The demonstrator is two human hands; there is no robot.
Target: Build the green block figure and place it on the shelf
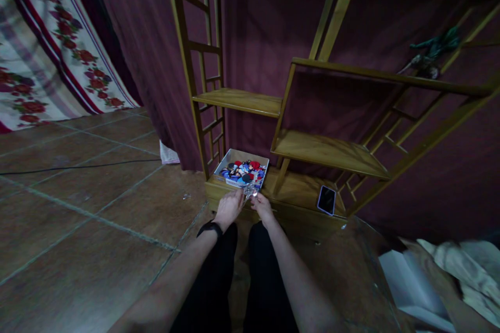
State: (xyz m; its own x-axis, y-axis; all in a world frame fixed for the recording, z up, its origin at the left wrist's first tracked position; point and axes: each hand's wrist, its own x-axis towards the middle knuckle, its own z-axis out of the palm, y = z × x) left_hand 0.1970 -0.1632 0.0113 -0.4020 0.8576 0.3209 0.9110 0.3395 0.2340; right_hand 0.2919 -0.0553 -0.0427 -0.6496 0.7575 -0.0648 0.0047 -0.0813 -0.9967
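Between my two hands is a crumpled, shiny piece of clear plastic (249,191), seemingly a small bag or wrapper. My left hand (230,205), with a black band at the wrist, pinches its left side. On the other side, the fingers of my right hand (261,205) are closed on its edge. Just beyond the hands, a white open box (231,156) sits on the low wooden shelf. It holds several small colourful figures (246,170) in red, blue, white and black. Whether anything is inside the plastic is too small to tell.
A wooden shelf unit (312,152) stands ahead against a dark red curtain. A phone (326,200) lies on its low board, and a green figure (433,54) stands higher right. A white open carton (414,286) is on the floor at right; a black cable (97,166) runs left.
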